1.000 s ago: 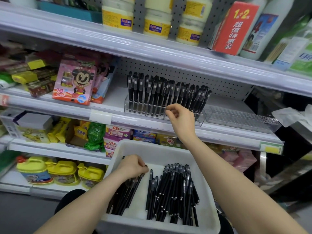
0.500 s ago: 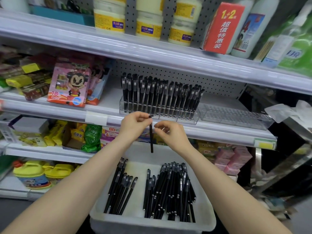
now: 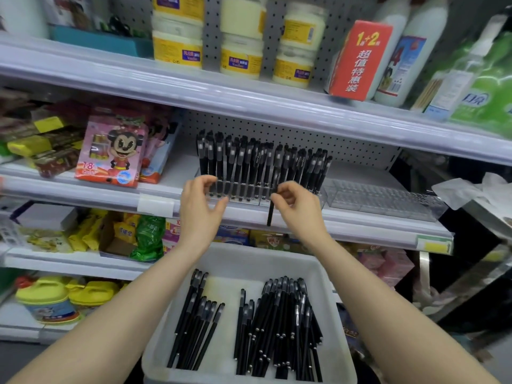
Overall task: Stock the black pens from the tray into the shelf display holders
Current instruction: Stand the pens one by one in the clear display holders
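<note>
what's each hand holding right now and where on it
The right hand pinches one black pen by its upper end, and the pen hangs down. The left hand holds nothing.

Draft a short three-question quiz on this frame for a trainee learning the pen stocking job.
1. Multiple choice: which hand pinches the black pen hanging in front of the shelf edge? A) left hand B) right hand C) both hands
2. True or false: the loose pens in the white tray lie in two separate groups, the larger on the right.
3. Fill in: right of the filled display holder stands a second clear holder that is ____.

Key: 1 B; the left hand holds nothing. 2 True. 3 Empty.
</note>
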{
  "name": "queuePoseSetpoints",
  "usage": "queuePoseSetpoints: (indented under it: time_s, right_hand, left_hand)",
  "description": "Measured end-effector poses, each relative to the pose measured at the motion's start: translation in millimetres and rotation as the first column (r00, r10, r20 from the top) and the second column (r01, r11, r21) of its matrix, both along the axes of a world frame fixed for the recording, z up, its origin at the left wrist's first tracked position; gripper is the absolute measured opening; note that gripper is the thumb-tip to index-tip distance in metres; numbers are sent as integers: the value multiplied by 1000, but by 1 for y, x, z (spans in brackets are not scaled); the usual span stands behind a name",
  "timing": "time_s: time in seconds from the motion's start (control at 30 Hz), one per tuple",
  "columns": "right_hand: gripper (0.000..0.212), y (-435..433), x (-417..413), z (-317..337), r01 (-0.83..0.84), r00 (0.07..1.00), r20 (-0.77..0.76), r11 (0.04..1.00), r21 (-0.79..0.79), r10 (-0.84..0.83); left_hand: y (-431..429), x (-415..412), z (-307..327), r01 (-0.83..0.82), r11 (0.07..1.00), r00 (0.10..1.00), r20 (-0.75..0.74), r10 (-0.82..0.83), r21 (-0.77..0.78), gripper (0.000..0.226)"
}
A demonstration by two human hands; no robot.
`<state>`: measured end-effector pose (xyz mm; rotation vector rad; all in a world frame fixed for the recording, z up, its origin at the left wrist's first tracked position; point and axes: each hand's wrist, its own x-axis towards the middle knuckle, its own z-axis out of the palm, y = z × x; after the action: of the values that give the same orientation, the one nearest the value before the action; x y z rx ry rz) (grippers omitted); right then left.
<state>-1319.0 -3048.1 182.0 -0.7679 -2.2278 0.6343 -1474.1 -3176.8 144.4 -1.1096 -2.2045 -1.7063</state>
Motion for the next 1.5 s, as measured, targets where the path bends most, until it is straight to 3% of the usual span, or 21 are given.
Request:
queuePoseSetpoints:
  time_s: [0.17, 0.27, 0.37, 0.63, 1.03, 1.3, 1.5]
  right_hand:
    - [13, 11, -12, 31, 68, 980, -189, 998, 12, -64]
    - [15, 13, -23, 39, 76, 969, -237, 997, 19, -69]
    - [18, 14, -33, 39, 76, 962, -265, 997, 10, -70]
    - [23, 15, -49, 26, 93, 990, -104, 996, 12, -91]
    - [23, 13, -54, 25, 144, 989, -46, 988, 46, -142]
    - [21, 12, -57, 28, 153, 978, 120, 979, 134, -169]
    - [23, 10, -56, 25, 179, 979, 84, 981, 78, -185]
  left_hand:
    - [1, -39, -5, -80, 987, 997, -7, 80, -142, 70]
    - [6, -50, -5, -93, 963, 996, -37, 87, -254, 66]
    - [6, -53, -6, -96, 962, 994, -76, 79, -254, 59]
    - [8, -54, -10, -108, 965, 992, -85, 91, -239, 56]
    - [7, -53, -11, -109, 961, 991, -100, 86, -254, 58]
    - [6, -50, -7, -102, 959, 992, -94, 80, -264, 59]
    - [4, -50, -9, -100, 958, 993, -92, 78, -268, 60]
